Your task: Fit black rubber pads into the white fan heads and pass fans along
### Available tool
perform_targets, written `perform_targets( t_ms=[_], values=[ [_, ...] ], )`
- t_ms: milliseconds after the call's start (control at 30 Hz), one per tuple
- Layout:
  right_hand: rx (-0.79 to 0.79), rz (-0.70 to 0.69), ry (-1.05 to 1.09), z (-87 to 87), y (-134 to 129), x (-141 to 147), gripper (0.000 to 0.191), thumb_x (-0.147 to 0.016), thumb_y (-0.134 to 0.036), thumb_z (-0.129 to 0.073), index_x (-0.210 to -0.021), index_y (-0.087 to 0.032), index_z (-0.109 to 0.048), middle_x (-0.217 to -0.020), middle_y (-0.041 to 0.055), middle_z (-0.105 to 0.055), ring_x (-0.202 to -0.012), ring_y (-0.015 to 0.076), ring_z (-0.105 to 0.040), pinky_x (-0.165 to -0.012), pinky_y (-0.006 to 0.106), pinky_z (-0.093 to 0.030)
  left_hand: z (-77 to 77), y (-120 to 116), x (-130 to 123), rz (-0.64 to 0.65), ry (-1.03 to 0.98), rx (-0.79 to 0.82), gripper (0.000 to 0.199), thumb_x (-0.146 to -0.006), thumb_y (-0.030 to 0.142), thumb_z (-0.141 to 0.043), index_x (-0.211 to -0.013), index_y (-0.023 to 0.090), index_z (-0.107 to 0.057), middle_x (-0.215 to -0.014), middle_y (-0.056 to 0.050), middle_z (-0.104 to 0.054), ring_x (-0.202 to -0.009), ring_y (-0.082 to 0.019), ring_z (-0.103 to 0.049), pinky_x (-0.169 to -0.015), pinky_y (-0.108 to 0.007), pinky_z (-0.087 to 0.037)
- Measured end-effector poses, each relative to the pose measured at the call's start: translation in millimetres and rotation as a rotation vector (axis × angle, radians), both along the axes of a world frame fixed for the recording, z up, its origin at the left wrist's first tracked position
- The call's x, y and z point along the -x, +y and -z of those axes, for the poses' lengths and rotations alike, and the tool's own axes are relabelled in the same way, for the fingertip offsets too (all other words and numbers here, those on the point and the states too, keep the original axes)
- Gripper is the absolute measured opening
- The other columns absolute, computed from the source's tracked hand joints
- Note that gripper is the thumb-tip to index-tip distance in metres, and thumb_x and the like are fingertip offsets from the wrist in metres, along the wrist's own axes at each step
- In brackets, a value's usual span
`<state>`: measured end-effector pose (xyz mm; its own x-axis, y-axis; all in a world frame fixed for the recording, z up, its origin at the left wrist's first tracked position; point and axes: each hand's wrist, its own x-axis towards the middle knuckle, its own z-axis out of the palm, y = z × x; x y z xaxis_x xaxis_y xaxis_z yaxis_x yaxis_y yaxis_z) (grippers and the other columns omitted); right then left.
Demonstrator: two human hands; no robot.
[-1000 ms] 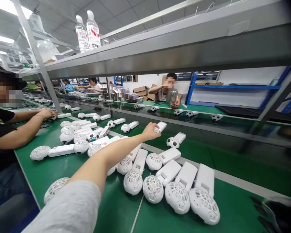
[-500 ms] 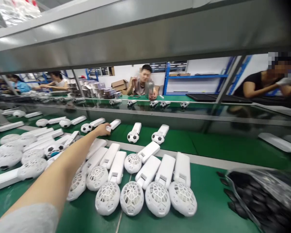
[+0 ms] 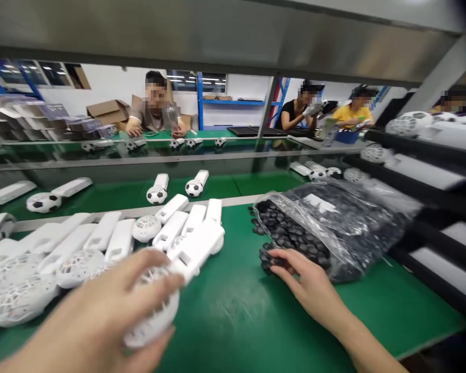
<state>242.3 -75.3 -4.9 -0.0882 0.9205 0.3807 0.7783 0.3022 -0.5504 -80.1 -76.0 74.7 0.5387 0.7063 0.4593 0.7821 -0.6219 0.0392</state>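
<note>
Since half a second ago, the left hand [image 3: 101, 311] has come back from the belt to the near side of the worktop [image 3: 233, 326], the right hand [image 3: 310, 285] has entered from five o'clock, and the view has swung rightward, bringing the bag [image 3: 357, 233] more fully into sight. From where I stand, the left hand, at eight o'clock and slightly blurred, grips a white fan [image 3: 200, 251] by its round caged head, fingers wrapped over it, with the handle tilted toward two o'clock. Between four and five o'clock, the thumb and forefinger of the right hand draw together at small black pieces [image 3: 266, 259] loose on the worktop; whether one is already pinched between them I cannot tell. Just beyond, between three and four o'clock, the clear bag lies on its side, its mouth toward the hand and more such pieces within. From eight to nine o'clock, further white fans [image 3: 120, 241] lie close together, some overlapping. Toward nine o'clock, two football-patterned fans [image 3: 157, 194] rest on the green belt [image 3: 248, 184]. At three o'clock stands a black-edged rack [image 3: 411, 147] bearing more fans. Across the line, at ten o'clock, sits a co-worker [image 3: 151, 111] beside a transparent container [image 3: 173, 119].
</note>
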Motion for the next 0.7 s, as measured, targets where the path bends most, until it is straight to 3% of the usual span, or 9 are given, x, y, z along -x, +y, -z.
perform_targets(
  t_ms=[100, 200, 300, 367, 433, 500, 567, 633, 700],
  values=[
    [-0.048, -0.111, -0.033, 0.6, -7, 3, 0.022, -0.09, -0.025, -0.044, -0.097, -0.021, -0.065, -0.091, 0.0057, -0.065, -0.08, 0.016, -0.063, -0.071, 0.026, -0.053, 40.6, -32, -27, 0.136, 0.143, 0.161, 0.04, -0.067, 0.027, -0.055, -0.106, 0.034, -0.055, -0.108, -0.004, -0.059, -0.08, -0.023, -0.063, -0.053, -0.028, -0.052],
    [-0.108, -0.131, -0.073, 4.1, -13, -1, 0.022, -0.089, -0.024, -0.046, -0.098, -0.021, -0.066, -0.089, 0.0067, -0.064, -0.082, 0.0177, -0.062, -0.072, 0.029, -0.052, 57.2, -39, -36, 0.199, 0.237, 0.439, 0.065, -0.055, 0.033, -0.066, -0.118, 0.029, -0.05, -0.115, -0.011, -0.056, -0.076, -0.028, -0.064, -0.05, -0.033, -0.052],
    [-0.092, -0.091, -0.039, 5.9, -17, -5, 0.023, -0.089, -0.022, -0.047, -0.104, -0.02, -0.065, -0.084, 0.0056, -0.064, -0.078, 0.0169, -0.062, -0.073, 0.029, -0.052, 46.0, -34, -41, 0.311, 0.301, 0.585, 0.089, -0.05, 0.018, -0.068, -0.131, 0.033, -0.037, -0.129, -0.01, -0.048, -0.091, -0.029, -0.062, -0.066, -0.035, -0.054],
    [-0.07, -0.051, -0.014, 6.3, -18, -7, 0.022, -0.088, -0.021, -0.049, -0.105, -0.02, -0.064, -0.086, 0.0054, -0.065, -0.08, 0.0173, -0.062, -0.076, 0.031, -0.051, 34.0, -26, -51, 0.468, 0.35, 0.539, 0.08, -0.052, 0.014, -0.07, -0.126, 0.032, -0.044, -0.129, -0.008, -0.049, -0.107, -0.032, -0.054, -0.084, -0.041, -0.048],
    [-0.03, -0.03, 0.03, 6.6, -20, -7, 0.02, -0.087, -0.02, -0.051, -0.101, -0.02, -0.064, -0.09, 0.0051, -0.066, -0.082, 0.0174, -0.062, -0.077, 0.031, -0.051, 27.5, -19, -67, 0.628, 0.37, 0.509, 0.064, -0.055, 0.027, -0.075, -0.116, 0.025, -0.053, -0.12, -0.009, -0.056, -0.112, -0.033, -0.049, -0.097, -0.046, -0.036],
    [0.037, -0.028, 0.108, 6.7, -22, -5, 0.014, -0.086, -0.02, -0.052, -0.096, -0.02, -0.063, -0.087, 0.0033, -0.067, -0.078, 0.0162, -0.064, -0.074, 0.029, -0.051, 28.9, -15, -86, 0.705, 0.348, 0.534, 0.062, -0.058, 0.049, -0.073, -0.11, 0.019, -0.056, -0.104, -0.011, -0.062, -0.102, -0.031, -0.053, -0.096, -0.046, -0.036],
    [0.095, -0.037, 0.19, 6.3, -25, -3, 0.01, -0.085, -0.021, -0.053, -0.091, -0.02, -0.061, -0.08, 0.0007, -0.066, -0.072, 0.0146, -0.064, -0.07, 0.026, -0.051, 34.5, -15, -102, 0.629, 0.299, 0.539, 0.07, -0.061, 0.067, -0.061, -0.106, 0.014, -0.058, -0.089, -0.012, -0.063, -0.087, -0.03, -0.056, -0.086, -0.047, -0.04],
    [0.122, -0.059, 0.244, 5.2, -29, -3, 0.007, -0.086, -0.022, -0.052, -0.089, -0.02, -0.058, -0.076, -0.0007, -0.065, -0.068, 0.0135, -0.065, -0.068, 0.025, -0.05, 38.6, -16, -109, 0.505, 0.256, 0.532, 0.082, -0.062, 0.076, -0.051, -0.109, 0.01, -0.056, -0.09, -0.014, -0.062, -0.083, -0.03, -0.055, -0.082, -0.048, -0.04],
    [0.13, -0.054, 0.28, 3.8, -32, -4, 0.006, -0.086, -0.024, -0.051, -0.088, -0.02, -0.055, -0.078, -0.0004, -0.063, -0.068, 0.0132, -0.064, -0.067, 0.025, -0.05, 38.9, -16, -106, 0.481, 0.259, 0.566, 0.089, -0.058, 0.072, -0.06, -0.122, 0.012, -0.047, -0.098, -0.013, -0.061, -0.09, -0.03, -0.054, -0.087, -0.047, -0.038]
  ],
)
